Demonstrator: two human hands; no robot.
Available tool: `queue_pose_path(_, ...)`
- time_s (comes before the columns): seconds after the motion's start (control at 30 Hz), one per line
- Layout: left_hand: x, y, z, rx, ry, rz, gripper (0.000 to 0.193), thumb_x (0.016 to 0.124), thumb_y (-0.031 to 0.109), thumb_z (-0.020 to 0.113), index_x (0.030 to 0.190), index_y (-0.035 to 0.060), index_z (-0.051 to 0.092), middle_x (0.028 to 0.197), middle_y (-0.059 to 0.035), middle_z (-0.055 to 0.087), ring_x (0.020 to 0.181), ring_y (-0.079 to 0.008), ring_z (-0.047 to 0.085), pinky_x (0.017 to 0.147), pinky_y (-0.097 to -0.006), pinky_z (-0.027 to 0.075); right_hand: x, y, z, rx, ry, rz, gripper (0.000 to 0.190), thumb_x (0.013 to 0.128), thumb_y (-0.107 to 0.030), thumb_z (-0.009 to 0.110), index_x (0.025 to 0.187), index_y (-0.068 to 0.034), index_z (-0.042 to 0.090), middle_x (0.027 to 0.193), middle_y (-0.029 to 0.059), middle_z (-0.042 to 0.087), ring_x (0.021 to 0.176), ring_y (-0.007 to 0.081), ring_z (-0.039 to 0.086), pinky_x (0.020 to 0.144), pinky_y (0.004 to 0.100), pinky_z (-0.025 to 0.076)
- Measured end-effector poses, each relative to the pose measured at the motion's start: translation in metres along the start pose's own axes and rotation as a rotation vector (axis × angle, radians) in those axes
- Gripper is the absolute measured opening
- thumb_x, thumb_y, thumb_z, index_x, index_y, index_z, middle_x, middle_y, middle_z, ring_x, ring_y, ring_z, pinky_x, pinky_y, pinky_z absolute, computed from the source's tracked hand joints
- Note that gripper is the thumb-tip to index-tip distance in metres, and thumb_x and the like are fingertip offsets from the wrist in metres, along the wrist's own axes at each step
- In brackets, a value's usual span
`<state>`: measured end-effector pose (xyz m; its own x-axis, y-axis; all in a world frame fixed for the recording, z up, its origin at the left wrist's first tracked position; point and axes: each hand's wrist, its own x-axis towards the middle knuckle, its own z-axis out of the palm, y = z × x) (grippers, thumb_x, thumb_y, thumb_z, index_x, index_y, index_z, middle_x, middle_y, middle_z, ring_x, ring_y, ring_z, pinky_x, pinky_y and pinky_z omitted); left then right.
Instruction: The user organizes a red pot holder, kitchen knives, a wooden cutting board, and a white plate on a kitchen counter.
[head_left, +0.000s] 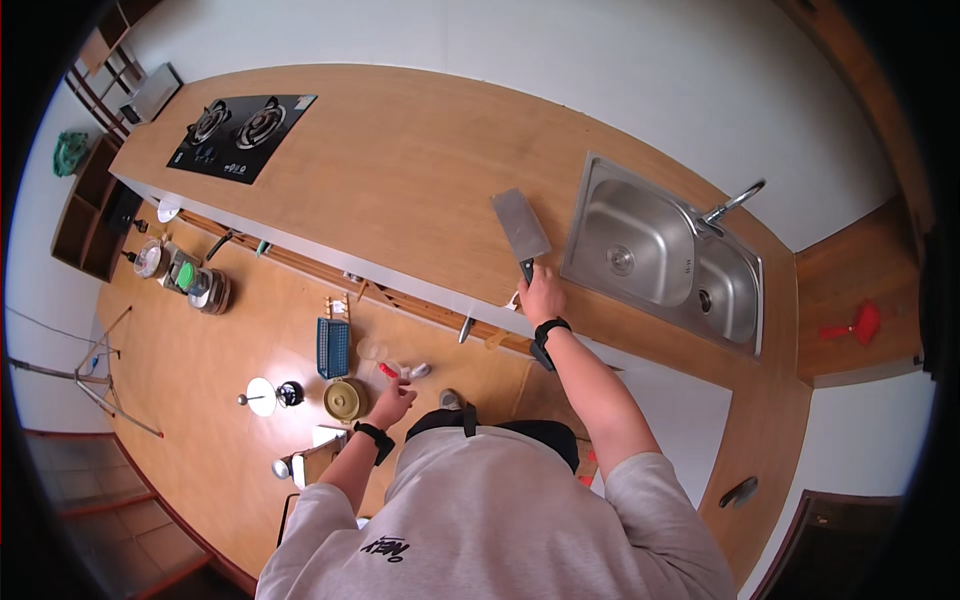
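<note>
A cleaver (521, 223) with a broad metal blade and black handle is over the wooden countertop (420, 172), left of the stainless steel sink (634, 240). My right hand (541, 296) is closed around its handle, at the counter's front edge. Lower down, away from the counter, is my left hand (394, 403), with its fingers partly bent. A small red item (388, 370) shows just beyond its fingertips; whether they touch, I cannot tell. A lidded olive-coloured pot (344, 400) and a blue plastic basket (333, 347) stand left of that hand.
A two-burner gas hob (241, 137) is set in the counter's left part. A curved faucet (735, 201) rises behind the sink. Below the front edge, a rail (420, 304) holds several utensils. Jars (210, 291) and a metal rack (105, 375) are at the left.
</note>
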<state>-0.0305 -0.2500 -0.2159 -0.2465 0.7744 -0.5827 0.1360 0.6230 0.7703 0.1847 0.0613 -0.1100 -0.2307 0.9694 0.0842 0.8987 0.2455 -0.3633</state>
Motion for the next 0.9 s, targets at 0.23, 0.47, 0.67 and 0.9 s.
queue_pose_path(0.23, -0.019, -0.079, -0.021, 0.054, 0.104, -0.274, 0.042, 0.083, 0.02, 0.061, 0.116, -0.0019, 0.047, 0.086, -0.014, 0.062, 0.069, -0.0189, 0.064, 0.063, -0.0308, 0.051, 0.01, 0.011, 0.019, -0.13, 0.175, -0.127, 0.026, 0.077, -0.03, 0.066, 0.095, -0.012, 0.061, 0.094, 0.0084, 0.056, 0.093, 0.0278, 0.055, 0.077, 0.0411, 0.045)
queue_pose_path(0.47, 0.007, -0.082, -0.022, 0.007, 0.077, -0.308, 0.041, 0.082, 0.018, 0.061, 0.116, -0.0021, 0.048, 0.084, -0.0124, 0.062, 0.067, -0.0181, 0.062, 0.06, -0.0296, 0.05, 0.009, 0.018, 0.027, -0.161, 0.223, -0.143, 0.027, 0.08, -0.033, 0.064, 0.097, -0.013, 0.06, 0.104, 0.0086, 0.055, 0.1, 0.0283, 0.05, 0.085, 0.0417, 0.041)
queue_pose_path(0.67, 0.072, -0.082, -0.008, 0.076, -0.01, -0.283, 0.043, 0.081, 0.025, 0.06, 0.114, -0.0012, 0.05, 0.084, -0.0151, 0.064, 0.066, -0.021, 0.064, 0.065, -0.0336, 0.051, 0.008, 0.021, 0.036, -0.071, 0.262, -0.156, 0.03, 0.082, -0.034, 0.061, 0.1, -0.011, 0.059, 0.11, 0.008, 0.054, 0.104, 0.0287, 0.048, 0.09, 0.043, 0.037)
queue_pose_path(0.9, 0.203, -0.106, 0.051, 0.241, -0.057, -0.194, 0.042, 0.082, 0.025, 0.062, 0.112, -0.0036, 0.053, 0.086, -0.0156, 0.064, 0.07, -0.0218, 0.062, 0.067, -0.0352, 0.05, 0.014, 0.027, 0.034, -0.089, 0.227, -0.145, 0.028, 0.082, -0.03, 0.061, 0.101, -0.009, 0.058, 0.11, 0.0099, 0.052, 0.104, 0.0324, 0.047, 0.091, 0.0469, 0.036)
